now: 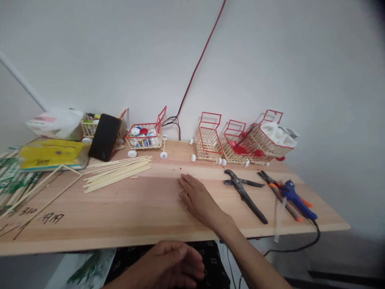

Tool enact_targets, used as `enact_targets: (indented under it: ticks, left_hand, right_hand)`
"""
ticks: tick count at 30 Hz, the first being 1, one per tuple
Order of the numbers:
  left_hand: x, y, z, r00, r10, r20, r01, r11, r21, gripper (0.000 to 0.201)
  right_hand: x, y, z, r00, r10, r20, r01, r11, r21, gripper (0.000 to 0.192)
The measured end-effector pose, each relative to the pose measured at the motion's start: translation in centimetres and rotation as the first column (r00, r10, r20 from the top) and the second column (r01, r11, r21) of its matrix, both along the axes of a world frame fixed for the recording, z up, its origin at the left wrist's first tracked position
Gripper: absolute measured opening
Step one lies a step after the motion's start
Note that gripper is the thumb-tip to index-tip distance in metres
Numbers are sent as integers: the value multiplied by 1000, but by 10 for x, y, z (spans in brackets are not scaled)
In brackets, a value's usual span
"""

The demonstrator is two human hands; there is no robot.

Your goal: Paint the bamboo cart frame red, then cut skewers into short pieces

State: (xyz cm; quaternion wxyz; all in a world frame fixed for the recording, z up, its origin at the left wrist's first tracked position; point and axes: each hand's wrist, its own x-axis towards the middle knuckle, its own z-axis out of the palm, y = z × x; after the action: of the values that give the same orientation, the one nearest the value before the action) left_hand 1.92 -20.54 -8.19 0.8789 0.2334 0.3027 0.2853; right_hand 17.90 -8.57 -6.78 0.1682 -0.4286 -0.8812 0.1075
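Observation:
My right hand lies flat on the wooden tabletop, palm down, fingers together and pointing toward the wall; it holds nothing. My left hand hangs below the front edge of the table over my lap, fingers loosely curled, with nothing visible in it. A loose bundle of thin wooden sticks lies to the left of my right hand. Black pliers rest just to its right.
Small stick-built carts with red rims stand along the wall: one with bottle caps, several more at right. A blue glue gun and orange-handled cutters lie at right. A phone, yellow packet and plastic bag sit left.

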Motion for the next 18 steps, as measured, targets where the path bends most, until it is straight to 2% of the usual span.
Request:
enact_targets:
  ticks: [1,3,6,9,12,13,15,18]
  left_hand:
    - [4,-4,-10,998,-45,50,49,995,-87,27]
    - [12,-4,-28,996,-5,88,25,972,-233,26]
    - [21,3,-46,986,102,128,-60,951,-303,22]
    - [33,6,-52,944,156,291,-69,955,-287,24]
    - [43,0,-53,880,246,406,-128,946,-298,22]
    - [45,-3,-53,860,286,424,-156,936,-314,20]
    - [47,-7,-54,832,346,434,-193,914,-358,15]
    - [43,-10,-53,855,316,412,-143,906,-399,14]
  right_hand:
    - [0,-7,0,1000,11,21,-11,1000,1,48]
    - [2,-23,-1,999,16,39,-17,1000,7,49]
    - [6,-43,-5,999,0,41,-2,1000,27,47]
    - [13,-66,-10,998,17,66,-19,999,29,48]
    - [23,-93,-12,994,77,71,-78,997,0,48]
    - [26,-103,-12,994,89,70,-89,996,-10,50]
    - [32,-120,-12,980,194,40,-193,981,-35,48]
    - [37,-135,-6,951,308,-11,-308,949,-66,36]
